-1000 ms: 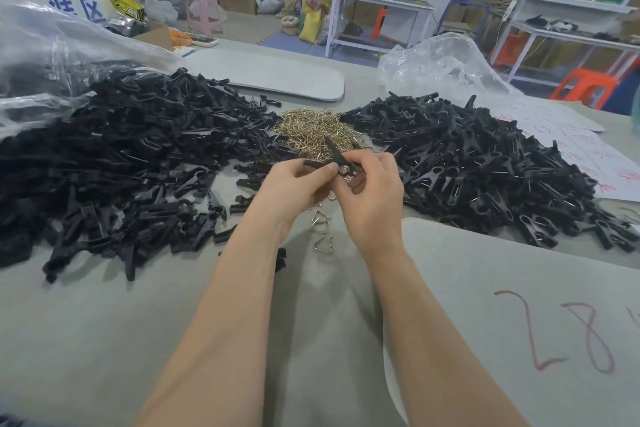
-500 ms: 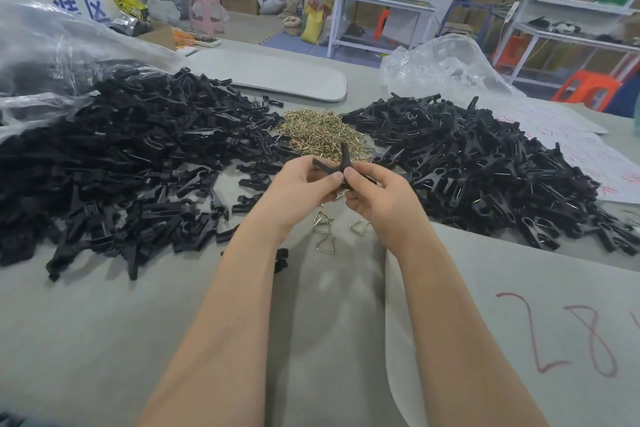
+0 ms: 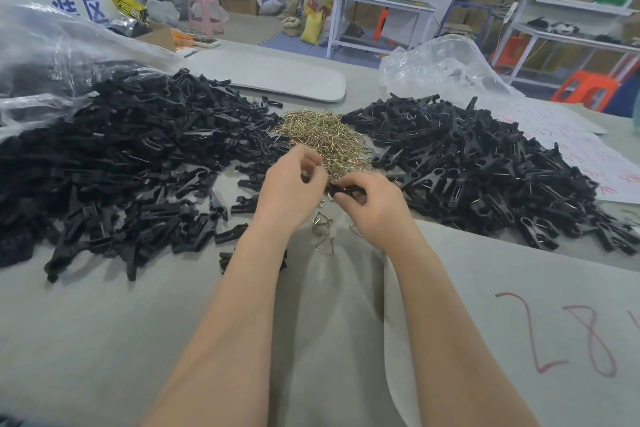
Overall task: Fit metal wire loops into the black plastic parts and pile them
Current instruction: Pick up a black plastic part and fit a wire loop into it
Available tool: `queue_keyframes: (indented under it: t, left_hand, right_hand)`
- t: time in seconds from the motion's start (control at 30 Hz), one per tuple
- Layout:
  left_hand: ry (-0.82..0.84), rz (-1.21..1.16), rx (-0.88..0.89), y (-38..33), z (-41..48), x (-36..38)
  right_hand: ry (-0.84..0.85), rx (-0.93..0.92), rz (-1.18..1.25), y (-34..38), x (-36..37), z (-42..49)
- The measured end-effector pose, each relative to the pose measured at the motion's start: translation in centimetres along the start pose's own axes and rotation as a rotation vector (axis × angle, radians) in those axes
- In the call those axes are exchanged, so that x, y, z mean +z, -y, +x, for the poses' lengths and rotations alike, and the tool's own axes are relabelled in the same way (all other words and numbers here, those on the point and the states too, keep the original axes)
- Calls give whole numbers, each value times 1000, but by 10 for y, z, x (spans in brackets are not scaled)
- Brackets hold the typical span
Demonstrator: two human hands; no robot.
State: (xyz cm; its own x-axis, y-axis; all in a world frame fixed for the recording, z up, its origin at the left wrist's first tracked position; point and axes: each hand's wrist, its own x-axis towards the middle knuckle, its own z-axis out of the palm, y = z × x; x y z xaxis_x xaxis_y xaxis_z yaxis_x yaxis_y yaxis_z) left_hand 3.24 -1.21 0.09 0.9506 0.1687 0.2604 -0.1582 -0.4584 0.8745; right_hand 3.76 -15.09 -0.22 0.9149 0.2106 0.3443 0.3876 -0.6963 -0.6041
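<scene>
Red "28" [image 3: 595, 336] on sheet [image 3: 485, 281], R grip [image 3: 374, 210] pinching black part [image 3: 341, 189], L grip [image 3: 291, 191] curled, contents unclear

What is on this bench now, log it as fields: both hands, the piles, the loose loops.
left hand: fingers curled at one end of the black part, grip hidden
right hand: pinches the black part
wire loop heap: centre, between both piles
left black pile: left of heap
right black pile: right of heap, metal glints in parts
loose loops: on the table below the hands
</scene>
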Motion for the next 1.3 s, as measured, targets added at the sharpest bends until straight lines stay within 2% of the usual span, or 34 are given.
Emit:
queue_keyframes:
  t: [0.07, 0.2, 0.3, 0.4, 0.47, 0.63, 0.9, 1.03, 1.3]
  left_hand:
    - [85, 86, 76, 1, -1, 1]
    - [134, 91, 41, 2, -2, 2]
    - [129, 27, 3, 0, -1, 3]
    - [206, -130, -112, -3, -1, 4]
    - [241, -185, -171, -3, 0, 2]
    - [264, -206, -170, -2, -2, 2]
    - [141, -547, -343, 1, 2, 6]
    - [122, -731, -375, -1, 2, 6]
    - [124, -664, -363, 0, 3, 6]
  right_hand:
    - [0, -23, -1, -1, 0, 0]
    - [-164, 45, 156, -1, 1, -1]
    - [-229, 104, 357, 2, 1, 1]
    - [-252, 118, 516, 8, 0, 2]
    - [-238, 108, 511, 9, 2, 1]
    - [-237, 90, 549, 10, 1, 0]
    - [-337, 154, 552, 7, -1, -2]
    - [-252, 218, 578, 10, 4, -1]
    - [-217, 175, 617, 12, 8, 0]
